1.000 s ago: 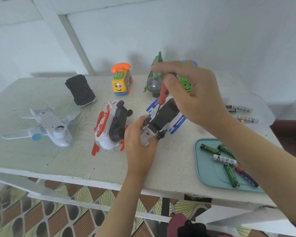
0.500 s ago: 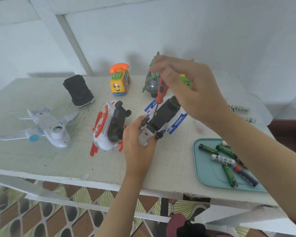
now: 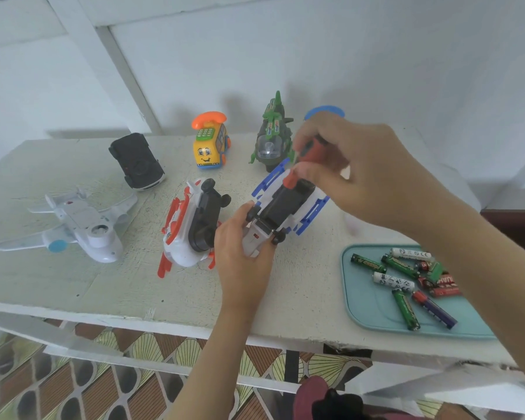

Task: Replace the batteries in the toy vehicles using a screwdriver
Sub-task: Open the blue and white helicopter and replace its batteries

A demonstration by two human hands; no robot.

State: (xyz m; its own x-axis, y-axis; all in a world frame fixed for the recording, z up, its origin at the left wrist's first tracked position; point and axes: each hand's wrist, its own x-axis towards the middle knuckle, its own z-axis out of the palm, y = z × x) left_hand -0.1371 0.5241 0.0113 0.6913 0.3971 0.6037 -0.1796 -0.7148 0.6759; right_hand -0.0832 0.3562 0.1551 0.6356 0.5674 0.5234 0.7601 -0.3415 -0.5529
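Note:
A blue-and-white toy vehicle point(image 3: 285, 204) lies upside down at the table's middle, its dark underside facing up. My left hand point(image 3: 240, 253) grips its near grey end. My right hand point(image 3: 355, 174) holds a red-handled screwdriver point(image 3: 308, 159) over the toy's far end; the shaft and tip are hidden by the handle and my fingers. A teal tray point(image 3: 367, 301) at the right holds several loose batteries point(image 3: 403, 286) in green, white, red and purple.
A red-and-white toy point(image 3: 191, 228) lies upside down just left of my left hand. A white plane point(image 3: 76, 225) and black car point(image 3: 137, 160) are further left. A yellow phone car point(image 3: 209, 144) and green helicopter point(image 3: 272, 137) stand at the back. The table's front edge point(image 3: 134, 316) is close.
My right hand has lifted the screwdriver off the underside and swung it toward the toy's far end, tilting it flatter. My left hand keeps its hold on the toy.

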